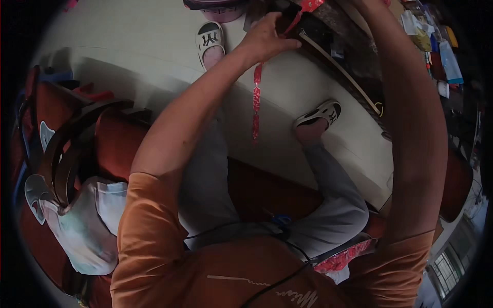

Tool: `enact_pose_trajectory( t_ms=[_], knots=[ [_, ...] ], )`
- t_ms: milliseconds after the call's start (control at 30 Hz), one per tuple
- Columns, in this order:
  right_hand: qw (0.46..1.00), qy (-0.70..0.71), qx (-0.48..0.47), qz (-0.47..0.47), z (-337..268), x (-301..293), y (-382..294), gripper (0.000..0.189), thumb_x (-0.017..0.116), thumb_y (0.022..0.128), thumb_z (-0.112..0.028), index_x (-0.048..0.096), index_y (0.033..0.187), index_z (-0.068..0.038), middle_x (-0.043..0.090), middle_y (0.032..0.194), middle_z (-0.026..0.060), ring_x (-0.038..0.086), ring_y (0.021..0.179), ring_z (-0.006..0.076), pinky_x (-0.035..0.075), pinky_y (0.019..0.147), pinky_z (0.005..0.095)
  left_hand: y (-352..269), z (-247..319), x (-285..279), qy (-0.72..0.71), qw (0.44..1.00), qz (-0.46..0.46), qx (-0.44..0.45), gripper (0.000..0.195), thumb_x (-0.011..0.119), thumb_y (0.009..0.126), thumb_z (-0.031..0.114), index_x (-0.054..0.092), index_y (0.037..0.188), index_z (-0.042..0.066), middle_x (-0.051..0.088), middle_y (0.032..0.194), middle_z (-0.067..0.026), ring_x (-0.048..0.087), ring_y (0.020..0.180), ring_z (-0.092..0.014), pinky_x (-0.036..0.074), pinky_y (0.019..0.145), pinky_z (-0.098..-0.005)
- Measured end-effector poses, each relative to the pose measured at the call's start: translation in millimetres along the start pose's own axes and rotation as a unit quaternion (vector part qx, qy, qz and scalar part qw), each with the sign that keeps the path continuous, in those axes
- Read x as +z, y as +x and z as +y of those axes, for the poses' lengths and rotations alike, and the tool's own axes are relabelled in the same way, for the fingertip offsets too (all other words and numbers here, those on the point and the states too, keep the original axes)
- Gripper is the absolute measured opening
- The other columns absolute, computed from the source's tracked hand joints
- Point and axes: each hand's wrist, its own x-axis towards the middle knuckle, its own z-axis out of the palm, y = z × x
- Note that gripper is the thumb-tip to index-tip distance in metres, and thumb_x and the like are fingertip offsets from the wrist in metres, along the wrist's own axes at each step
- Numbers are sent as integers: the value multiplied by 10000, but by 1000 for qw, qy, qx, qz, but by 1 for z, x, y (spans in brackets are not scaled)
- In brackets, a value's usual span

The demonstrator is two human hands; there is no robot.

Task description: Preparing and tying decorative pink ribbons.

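Observation:
My left hand (265, 40) is raised near the top of the view, its fingers around a red printed strip (256, 100). One length of the strip hangs below the hand in narrow linked segments. Another part (310, 5) slants up from the hand towards the top edge. Thumb and forefinger stand apart, and the other fingers are partly hidden. My right forearm (408, 96) reaches up to the top edge, where the right hand is cut off from view. Blue-handled scissors (282, 219) lie on the dark red seat (269, 184) between my legs.
A dark table edge (342, 73) runs diagonally at right, with cluttered goods (431, 34) beyond. At left stands a wooden chair (119, 146) draped with pale cloth (84, 227). A pink tub (221, 11) is at the top. Red packets (342, 257) lie by my right hip.

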Motion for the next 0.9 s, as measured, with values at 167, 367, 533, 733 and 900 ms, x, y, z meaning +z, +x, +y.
enact_pose_trajectory(
  t_ms=[167,367,533,733,900],
  knots=[
    [968,-111,-127,184,-4,-42,-34,523,455,982,-383,611,1250,38,695,915,233,664,932,396,522,872,450,32,24,23,-159,977,-115,-85,355,690,849,344,641,1040,49,655,891,-78,591,760,-204,490,722,-329],
    [744,614,27,263,41,-39,-149,407,540,1019,-300,650,1240,24,647,1222,101,584,1062,162,469,911,292,-3,76,17,-185,975,-113,-37,106,612,901,187,612,882,82,580,701,-28,506,611,-170,431,591,-318],
    [537,806,216,127,-1,39,-338,279,513,1027,-208,634,1197,-22,639,1092,68,569,976,142,452,865,284,-48,123,-5,-224,968,-81,-74,126,577,899,50,595,1023,61,589,772,-7,479,651,-110,392,592,-250],
    [827,420,181,328,24,13,-341,208,581,965,-148,609,1100,8,505,1360,197,530,1146,279,450,935,365,-103,170,-37,-156,985,-45,-56,240,590,806,4,605,1035,74,665,809,-78,587,653,-259,458,625,-369],
    [896,360,-29,257,7,-24,-208,219,582,949,-156,625,1093,2,618,1081,158,582,987,300,462,893,364,-121,172,-33,-124,992,-30,-2,229,608,800,33,607,1024,77,683,853,-94,622,725,-298,476,667,-385]
  ],
)
